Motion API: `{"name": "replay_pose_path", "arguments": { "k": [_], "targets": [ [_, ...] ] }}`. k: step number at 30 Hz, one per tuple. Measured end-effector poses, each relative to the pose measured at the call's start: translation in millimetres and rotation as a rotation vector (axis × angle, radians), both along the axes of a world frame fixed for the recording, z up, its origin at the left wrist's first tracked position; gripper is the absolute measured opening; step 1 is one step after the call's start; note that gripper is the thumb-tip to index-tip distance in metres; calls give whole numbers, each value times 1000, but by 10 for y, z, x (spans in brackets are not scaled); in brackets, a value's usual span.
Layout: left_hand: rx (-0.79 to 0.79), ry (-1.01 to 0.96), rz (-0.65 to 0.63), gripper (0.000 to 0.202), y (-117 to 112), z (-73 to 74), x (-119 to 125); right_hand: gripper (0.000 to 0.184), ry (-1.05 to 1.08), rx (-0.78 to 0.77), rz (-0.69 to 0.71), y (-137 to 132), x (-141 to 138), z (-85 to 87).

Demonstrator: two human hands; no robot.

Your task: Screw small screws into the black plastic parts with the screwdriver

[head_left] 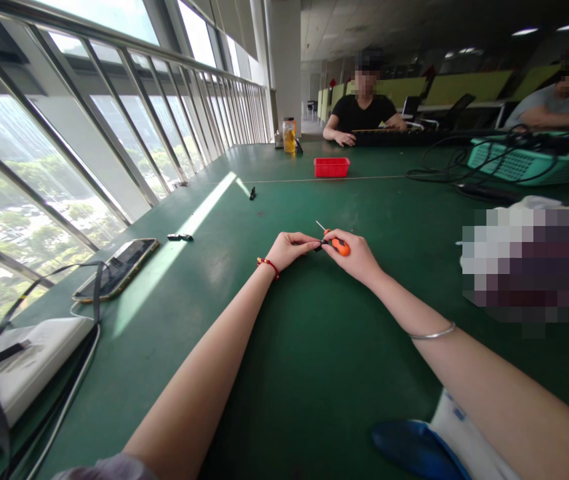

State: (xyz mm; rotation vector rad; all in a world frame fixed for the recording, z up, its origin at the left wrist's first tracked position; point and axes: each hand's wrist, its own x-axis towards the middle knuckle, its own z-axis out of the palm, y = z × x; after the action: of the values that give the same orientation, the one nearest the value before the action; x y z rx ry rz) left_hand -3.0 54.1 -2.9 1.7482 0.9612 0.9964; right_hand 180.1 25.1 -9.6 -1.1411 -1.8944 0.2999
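Note:
In the middle of the green table point(264, 320), my two hands meet just above its surface. My left hand point(289, 252) is closed in a pinch on a small black part point(319, 247), too small to name. An orange-and-black screwdriver point(340, 247) rests in my right hand point(357, 257), its thin metal shaft pointing up and to the left, away from the black part. The fingertips of my right hand also touch the black part. Two more small black pieces lie to the left, one piece point(180, 237) by the sunlit strip and another piece point(252, 193) farther back.
A red tray point(332, 168) and a jar point(289, 137) stand toward the back. At left are a phone point(117, 269), a white power strip point(29, 367) and cables. A teal basket point(509, 163) with cables sits back right. Two people sit across the table.

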Motion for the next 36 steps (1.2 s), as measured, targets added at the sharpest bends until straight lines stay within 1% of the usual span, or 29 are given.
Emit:
{"name": "replay_pose_path", "arguments": {
  "k": [10, 17, 24, 30, 36],
  "targets": [
    [14, 24, -12, 35, -22, 27, 1, 12, 18, -72, 26, 10, 19, 15],
    [49, 76, 17, 34, -22, 12, 18, 11, 20, -95, 15, 22, 24, 7],
    [245, 252, 114, 22, -63, 12, 62, 11, 14, -101, 1, 38, 25, -8],
    [464, 530, 158, 17, -135, 18, 98, 10, -11, -99, 16, 61, 21, -24],
    [566, 663, 207, 17, -217, 65, 133, 12, -40, -119, 35, 59, 31, -17]
  ]
}}
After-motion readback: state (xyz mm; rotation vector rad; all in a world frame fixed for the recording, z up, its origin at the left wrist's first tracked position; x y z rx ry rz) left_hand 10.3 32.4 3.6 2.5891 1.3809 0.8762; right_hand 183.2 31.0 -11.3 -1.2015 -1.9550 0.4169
